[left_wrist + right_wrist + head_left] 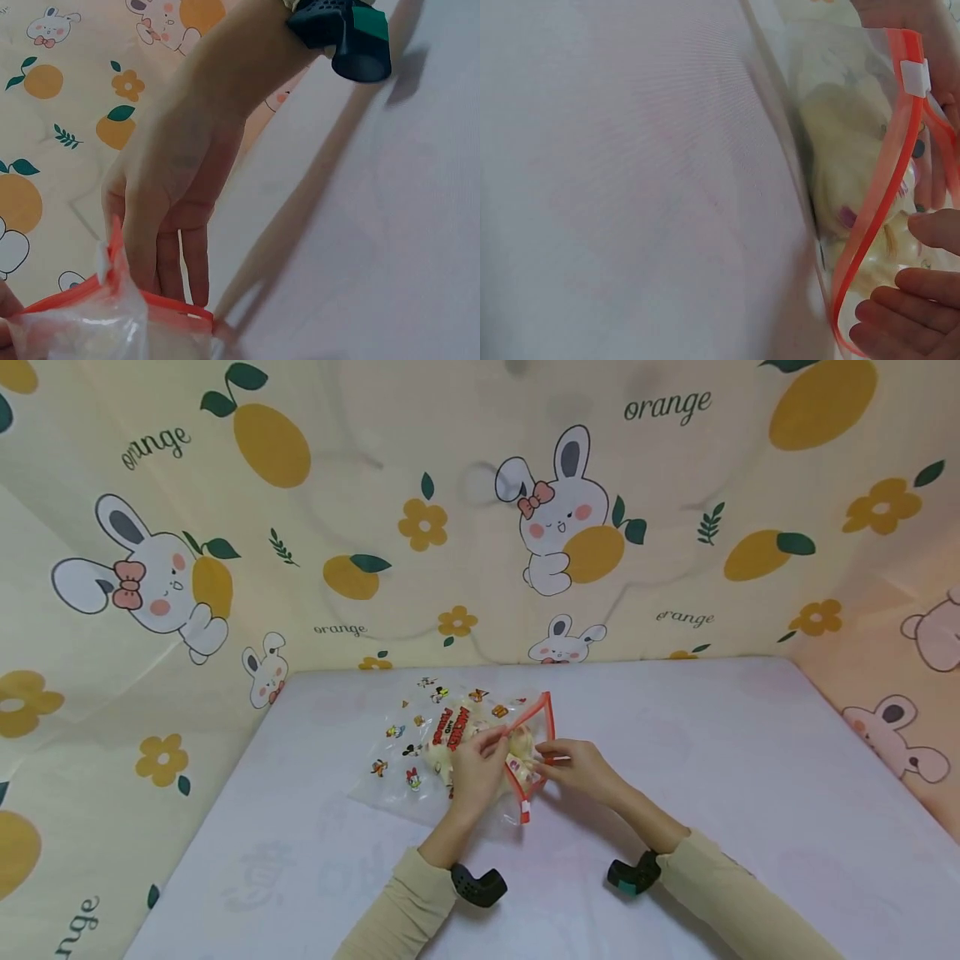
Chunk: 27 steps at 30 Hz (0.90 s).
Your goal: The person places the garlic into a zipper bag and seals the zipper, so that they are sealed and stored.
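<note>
A clear zipper bag [397,756] printed with cartoon figures lies on the table, its red-edged mouth [889,176] spread apart toward the right. Pale yellow contents [840,150] with a purple mark show through the plastic; their kind is unclear. My left hand [476,772] pinches the bag's red edge, and its fingertips [6,319] appear at the left wrist view's corner. At the mouth is my right hand [588,770], fingers fairly straight and thumb apart [934,229]. In the left wrist view, its fingertips are partly hidden behind the red edge.
A white slider [915,79] sits on the zipper near one end. The pale table [720,827] extends around the bag. Behind it hangs a cloth backdrop [465,435] with rabbits and oranges. Both wrists carry dark camera mounts [480,887].
</note>
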{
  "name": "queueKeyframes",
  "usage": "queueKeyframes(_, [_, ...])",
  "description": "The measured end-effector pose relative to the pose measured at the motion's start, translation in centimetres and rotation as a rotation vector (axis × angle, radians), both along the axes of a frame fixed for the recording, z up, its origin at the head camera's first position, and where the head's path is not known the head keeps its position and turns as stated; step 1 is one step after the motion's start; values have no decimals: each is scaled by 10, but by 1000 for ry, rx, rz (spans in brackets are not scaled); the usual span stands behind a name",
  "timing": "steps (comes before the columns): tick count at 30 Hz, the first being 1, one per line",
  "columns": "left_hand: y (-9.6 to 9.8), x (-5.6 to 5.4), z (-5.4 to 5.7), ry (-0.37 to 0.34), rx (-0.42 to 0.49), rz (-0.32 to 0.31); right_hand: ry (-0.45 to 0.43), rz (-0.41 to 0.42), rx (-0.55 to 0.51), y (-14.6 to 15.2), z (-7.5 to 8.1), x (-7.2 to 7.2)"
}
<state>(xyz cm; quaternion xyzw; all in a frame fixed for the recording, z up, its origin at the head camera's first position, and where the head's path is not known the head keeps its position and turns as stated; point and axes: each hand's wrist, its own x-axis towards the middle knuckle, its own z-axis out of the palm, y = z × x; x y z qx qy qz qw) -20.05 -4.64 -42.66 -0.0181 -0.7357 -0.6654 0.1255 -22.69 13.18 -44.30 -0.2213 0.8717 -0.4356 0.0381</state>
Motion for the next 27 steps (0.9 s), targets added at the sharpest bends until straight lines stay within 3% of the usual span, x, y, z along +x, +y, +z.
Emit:
queueKeyframes(5, [0, 0, 0, 5, -49, -7, 11, 5, -10, 4, 0, 3])
queueKeyframes(10, [0, 2, 2, 74, -207, -32, 16, 4, -40, 8, 1, 8])
queueKeyframes(15, [2, 5, 3, 156, -381, -10, 18, 20, -44, 13, 2, 14])
queueKeyframes(27, [-8, 15, 6, 299, -584, -40, -12, 7, 11, 24, 4, 33])
